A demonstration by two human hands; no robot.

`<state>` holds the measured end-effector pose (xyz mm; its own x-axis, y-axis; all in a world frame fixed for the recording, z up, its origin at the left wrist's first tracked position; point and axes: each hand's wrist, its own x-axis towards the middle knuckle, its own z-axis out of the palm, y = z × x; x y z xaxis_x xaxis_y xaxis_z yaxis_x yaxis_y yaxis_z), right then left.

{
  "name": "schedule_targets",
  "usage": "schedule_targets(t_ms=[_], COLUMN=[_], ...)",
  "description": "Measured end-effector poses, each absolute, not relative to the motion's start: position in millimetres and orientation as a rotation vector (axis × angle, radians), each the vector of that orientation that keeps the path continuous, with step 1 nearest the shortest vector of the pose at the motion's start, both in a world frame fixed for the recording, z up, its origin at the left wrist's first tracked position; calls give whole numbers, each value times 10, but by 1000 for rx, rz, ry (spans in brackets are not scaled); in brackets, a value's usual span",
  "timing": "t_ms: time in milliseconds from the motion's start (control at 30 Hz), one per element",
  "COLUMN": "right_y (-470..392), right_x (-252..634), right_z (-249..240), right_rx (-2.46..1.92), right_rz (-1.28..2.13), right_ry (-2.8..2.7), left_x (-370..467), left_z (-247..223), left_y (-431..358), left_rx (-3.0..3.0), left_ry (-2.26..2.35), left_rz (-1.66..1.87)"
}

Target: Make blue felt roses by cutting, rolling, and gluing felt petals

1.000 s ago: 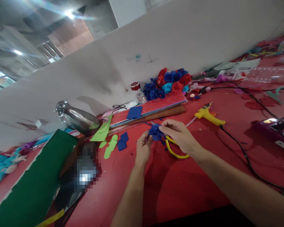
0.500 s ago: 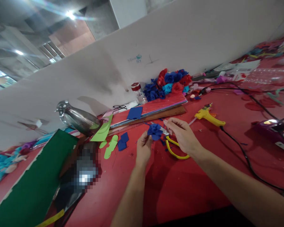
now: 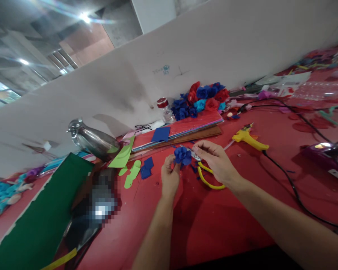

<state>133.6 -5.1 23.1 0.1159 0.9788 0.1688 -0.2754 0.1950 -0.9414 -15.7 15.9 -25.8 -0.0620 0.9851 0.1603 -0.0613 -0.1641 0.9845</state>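
My left hand (image 3: 170, 174) is closed on the underside of a blue paper flower (image 3: 183, 155), whose petals face up. Just right of the flower, my right hand (image 3: 212, 157) has thumb and forefinger pinched together; whatever may be between the fingertips is too small to name. Scissors with yellow handles (image 3: 210, 183) lie on the red table (image 3: 214, 221), their blades partly hidden behind the flower and my right hand. Blue paper pieces (image 3: 146, 168) and green paper pieces (image 3: 132, 174) lie to the left of my left hand.
A yellow glue gun (image 3: 250, 139) with a black cord lies at the right, near a purple power strip (image 3: 323, 153). Behind are stacked paper sheets (image 3: 186, 129), a jar (image 3: 166, 110) and red and blue flowers (image 3: 202, 98). A metal jug (image 3: 94, 140) and green board (image 3: 42, 206) stand left.
The blue flower has tilted and shifted slightly left in my left hand, showing more petals. My right fingertips have moved a little left, still pinched.
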Motion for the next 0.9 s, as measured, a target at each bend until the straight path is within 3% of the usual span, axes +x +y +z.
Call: schedule_targets(t_ms=[900], right_y=[-97], right_x=[1239], right_z=[221], right_rx=[-937], right_rz=[1253], right_ry=[-941], left_x=[-71], left_z=[-144], left_y=[117], left_rx=[1031], left_ry=[1062], left_rz=[1416])
